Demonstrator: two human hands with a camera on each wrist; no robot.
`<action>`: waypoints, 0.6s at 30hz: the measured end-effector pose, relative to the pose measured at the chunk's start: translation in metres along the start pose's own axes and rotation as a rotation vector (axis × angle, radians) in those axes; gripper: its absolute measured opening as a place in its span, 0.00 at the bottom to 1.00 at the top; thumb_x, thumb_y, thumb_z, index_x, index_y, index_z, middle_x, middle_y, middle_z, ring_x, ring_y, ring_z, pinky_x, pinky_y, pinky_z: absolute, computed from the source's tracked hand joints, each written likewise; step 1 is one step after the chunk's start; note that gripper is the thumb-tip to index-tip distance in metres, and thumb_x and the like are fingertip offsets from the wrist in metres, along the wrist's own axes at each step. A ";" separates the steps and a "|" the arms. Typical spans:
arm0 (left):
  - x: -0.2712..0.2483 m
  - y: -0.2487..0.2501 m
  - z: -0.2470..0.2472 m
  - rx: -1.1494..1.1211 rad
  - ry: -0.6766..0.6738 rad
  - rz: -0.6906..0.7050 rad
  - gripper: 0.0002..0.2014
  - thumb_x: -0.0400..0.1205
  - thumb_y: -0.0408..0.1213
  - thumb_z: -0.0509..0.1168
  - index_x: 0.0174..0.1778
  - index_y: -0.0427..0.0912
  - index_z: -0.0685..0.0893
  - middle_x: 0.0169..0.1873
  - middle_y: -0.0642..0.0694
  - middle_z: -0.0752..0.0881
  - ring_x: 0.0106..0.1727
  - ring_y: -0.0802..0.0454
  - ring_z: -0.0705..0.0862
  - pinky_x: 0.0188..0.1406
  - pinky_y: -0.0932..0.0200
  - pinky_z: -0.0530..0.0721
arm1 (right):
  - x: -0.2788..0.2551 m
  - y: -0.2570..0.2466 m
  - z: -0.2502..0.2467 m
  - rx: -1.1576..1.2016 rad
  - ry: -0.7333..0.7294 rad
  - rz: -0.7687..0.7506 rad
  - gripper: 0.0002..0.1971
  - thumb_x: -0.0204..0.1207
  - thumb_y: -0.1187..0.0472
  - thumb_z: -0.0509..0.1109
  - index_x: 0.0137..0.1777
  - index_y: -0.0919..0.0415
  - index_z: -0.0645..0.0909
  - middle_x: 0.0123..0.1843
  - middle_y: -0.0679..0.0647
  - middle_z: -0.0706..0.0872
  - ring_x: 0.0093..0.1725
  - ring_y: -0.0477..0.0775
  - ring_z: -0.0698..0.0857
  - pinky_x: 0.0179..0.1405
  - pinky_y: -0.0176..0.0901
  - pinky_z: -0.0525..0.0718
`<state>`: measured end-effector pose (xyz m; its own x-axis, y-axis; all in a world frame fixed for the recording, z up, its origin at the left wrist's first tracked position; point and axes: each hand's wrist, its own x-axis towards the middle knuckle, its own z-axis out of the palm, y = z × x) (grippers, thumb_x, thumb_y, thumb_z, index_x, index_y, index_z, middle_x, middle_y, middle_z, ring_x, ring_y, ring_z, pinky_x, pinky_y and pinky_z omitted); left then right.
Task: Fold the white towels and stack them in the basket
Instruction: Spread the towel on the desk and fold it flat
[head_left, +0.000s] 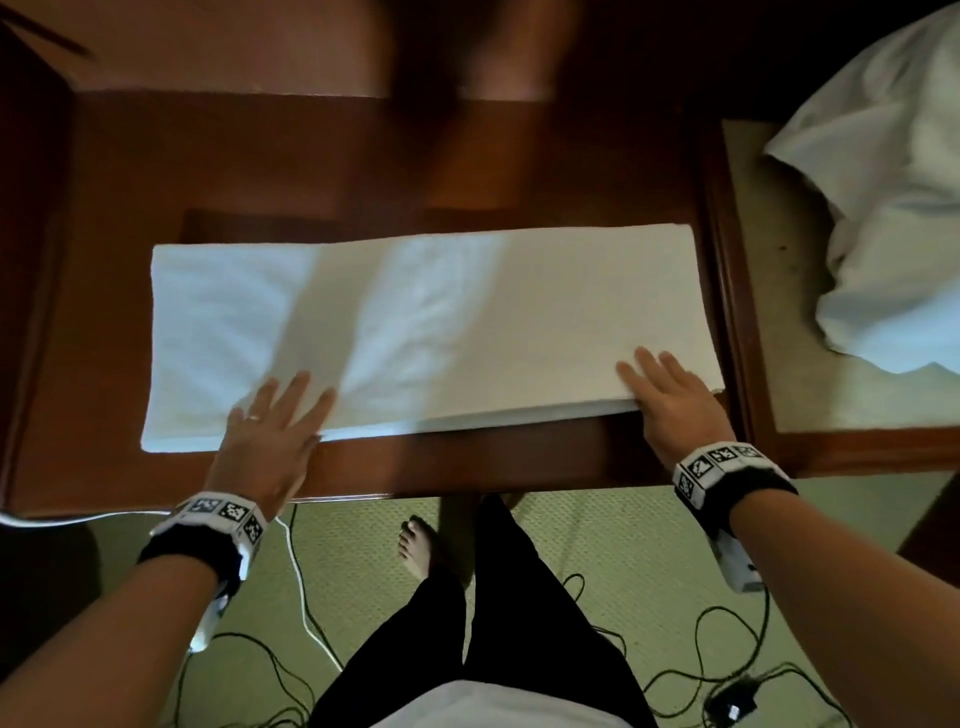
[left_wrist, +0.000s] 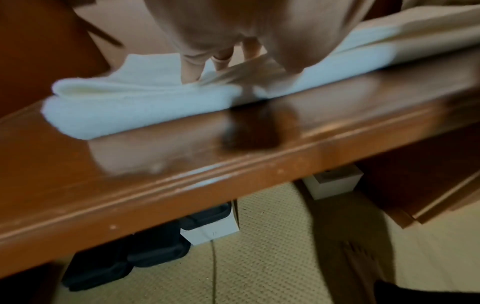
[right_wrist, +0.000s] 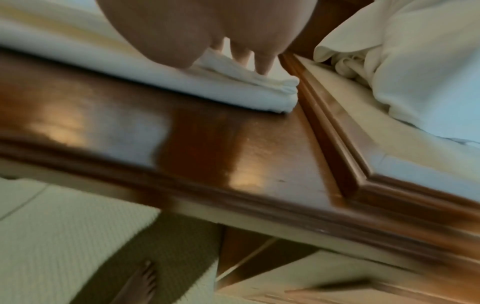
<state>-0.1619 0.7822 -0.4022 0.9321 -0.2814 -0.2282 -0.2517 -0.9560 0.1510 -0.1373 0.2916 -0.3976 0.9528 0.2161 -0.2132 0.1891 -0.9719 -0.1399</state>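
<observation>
My left hand (head_left: 270, 431) lies flat, fingers straight, on the near edge of the towel (head_left: 431, 332), left of its middle, gripping nothing. The towel, already folded into a long band, lies across the brown counter (head_left: 130, 156), its left end rounded into a soft fold. My right hand (head_left: 670, 395) presses, fingers spread and straight, on the towel's near right corner, where the stacked layers show at the edge; it too has hold of nothing. Beyond the towel's right end, on a lower pale surface, a heap of unfolded white cloth (head_left: 883, 234) waits. No basket is in view. The risk, as I judge it: the glossy counter lets the band slide under my palms, and the layers at the right corner could slip out of line when I take up an end for the next fold.
</observation>
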 end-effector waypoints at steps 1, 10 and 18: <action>-0.003 0.001 0.003 -0.005 -0.025 -0.012 0.28 0.85 0.46 0.50 0.84 0.50 0.69 0.84 0.38 0.67 0.79 0.23 0.69 0.68 0.19 0.71 | -0.002 0.001 0.003 -0.009 -0.044 0.015 0.37 0.72 0.78 0.66 0.81 0.55 0.69 0.84 0.61 0.67 0.81 0.73 0.66 0.73 0.72 0.73; -0.007 -0.007 0.010 0.082 -0.082 0.055 0.40 0.80 0.38 0.71 0.87 0.55 0.61 0.87 0.38 0.58 0.82 0.21 0.60 0.69 0.16 0.66 | -0.021 0.006 0.020 0.006 -0.036 0.023 0.42 0.74 0.78 0.64 0.86 0.51 0.60 0.88 0.58 0.56 0.86 0.70 0.53 0.78 0.71 0.63; 0.002 0.001 -0.004 0.047 -0.095 -0.007 0.31 0.86 0.47 0.55 0.87 0.50 0.62 0.86 0.38 0.62 0.81 0.25 0.64 0.71 0.22 0.71 | 0.016 -0.074 0.010 -0.027 0.096 -0.178 0.28 0.73 0.67 0.67 0.75 0.61 0.76 0.81 0.67 0.70 0.80 0.72 0.69 0.73 0.74 0.72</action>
<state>-0.1595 0.7814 -0.3981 0.9055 -0.2793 -0.3194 -0.2592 -0.9601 0.1048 -0.1378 0.3678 -0.4002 0.9219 0.3758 -0.0945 0.3613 -0.9217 -0.1413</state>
